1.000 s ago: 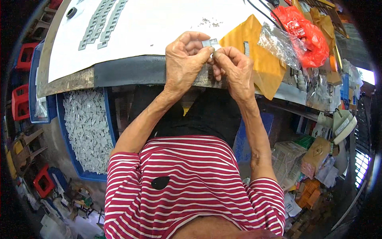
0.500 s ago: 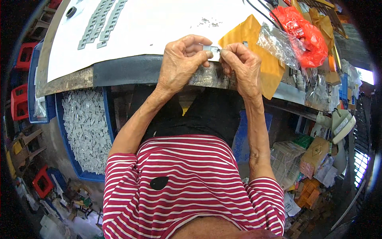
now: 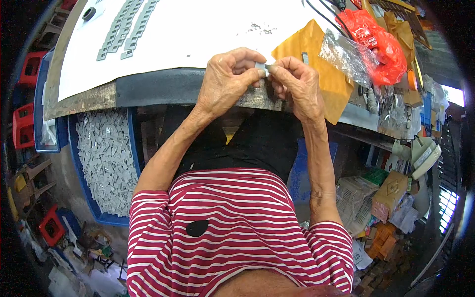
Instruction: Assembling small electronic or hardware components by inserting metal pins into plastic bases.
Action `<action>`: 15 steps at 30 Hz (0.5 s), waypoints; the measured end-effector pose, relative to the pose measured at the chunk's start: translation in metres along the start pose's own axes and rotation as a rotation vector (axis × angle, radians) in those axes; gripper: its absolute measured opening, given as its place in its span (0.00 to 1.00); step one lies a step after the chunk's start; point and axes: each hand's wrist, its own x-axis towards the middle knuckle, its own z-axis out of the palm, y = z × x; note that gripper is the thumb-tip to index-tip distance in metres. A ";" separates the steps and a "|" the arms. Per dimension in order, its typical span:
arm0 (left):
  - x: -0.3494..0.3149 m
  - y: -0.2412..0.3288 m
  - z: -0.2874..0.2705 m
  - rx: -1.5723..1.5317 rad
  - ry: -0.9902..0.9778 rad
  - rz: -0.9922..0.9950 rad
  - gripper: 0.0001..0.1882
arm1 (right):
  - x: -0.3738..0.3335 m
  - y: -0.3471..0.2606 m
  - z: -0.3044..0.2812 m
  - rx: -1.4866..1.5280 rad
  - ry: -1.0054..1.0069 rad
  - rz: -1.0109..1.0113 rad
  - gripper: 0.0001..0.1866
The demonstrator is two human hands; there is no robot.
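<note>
Over the table's near edge, my left hand (image 3: 228,79) pinches a small flat light-grey plastic piece (image 3: 260,66) between thumb and fingers. My right hand (image 3: 299,81) meets it from the right, thumb and forefinger pressed together at the piece's end; whatever is between those fingertips is too small and covered to make out. Beyond my hands, tiny dark parts (image 3: 262,29) lie scattered on white paper (image 3: 198,29). Another small grey piece (image 3: 305,58) rests on the orange-brown paper (image 3: 292,42) beside my right hand. Rows of grey pieces (image 3: 121,29) lie at the far left.
A blue crate (image 3: 101,216) full of grey pieces (image 3: 106,163) stands below the table, left of my legs. A dark ring (image 3: 89,14) sits at the far left. Clear plastic (image 3: 346,57), a red plastic bag (image 3: 381,59) and black cables (image 3: 324,15) crowd the right side.
My right hand has moved slightly left, its fingertips now against the grey piece. The small dark bit seen at them before is covered. My left hand has barely shifted.
</note>
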 end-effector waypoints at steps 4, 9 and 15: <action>0.001 -0.001 -0.001 0.000 -0.011 -0.012 0.09 | 0.000 0.001 0.005 0.113 0.001 0.015 0.08; 0.002 0.000 -0.001 -0.025 -0.047 -0.026 0.09 | 0.001 0.005 0.005 0.119 0.017 -0.004 0.07; 0.005 0.001 -0.005 0.043 -0.091 -0.040 0.11 | 0.005 -0.002 0.006 0.044 0.045 0.034 0.06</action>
